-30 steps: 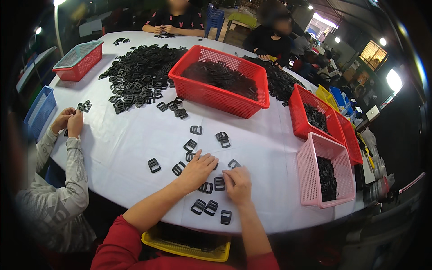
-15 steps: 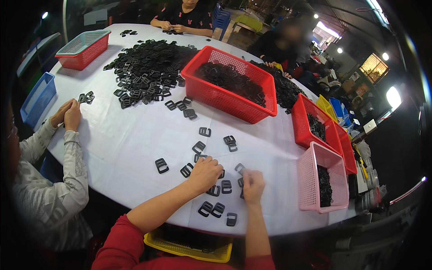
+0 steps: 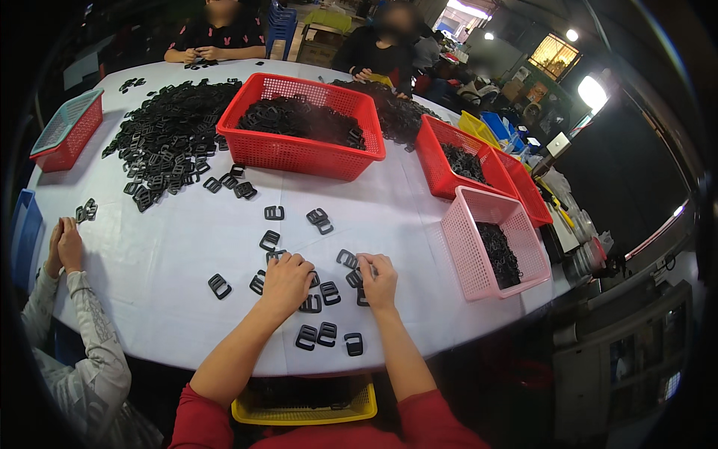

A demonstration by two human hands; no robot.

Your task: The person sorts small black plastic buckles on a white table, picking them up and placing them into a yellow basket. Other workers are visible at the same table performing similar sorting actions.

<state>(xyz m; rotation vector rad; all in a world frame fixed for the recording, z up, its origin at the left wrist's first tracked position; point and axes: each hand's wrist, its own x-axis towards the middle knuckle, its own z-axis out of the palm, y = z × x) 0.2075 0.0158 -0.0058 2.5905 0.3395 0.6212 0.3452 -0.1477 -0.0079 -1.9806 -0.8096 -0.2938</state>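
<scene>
Loose black strap buckles lie spread over the white tabletop around both of my hands. My left hand rests low among them, back upward and fingers curled downward. Its fingertips are hidden, so what they grip cannot be made out; buckles peek out beside it. A little to the right, my right hand has thumb and fingers pinched together at the edge of one black buckle, which looks slightly tilted. More buckles sit partly under that hand. Closer to me lie a few others, among them one buckle near the table edge.
A red basket of buckles stands beyond my hands, beside a large buckle heap. A pink basket and red baskets line the right. A yellow basket sits below the table edge. Co-workers' hands are at left and across.
My view has turned, so the table and baskets appear farther left and tilted differently. Both hands stay at nearly the same places among the buckles.
</scene>
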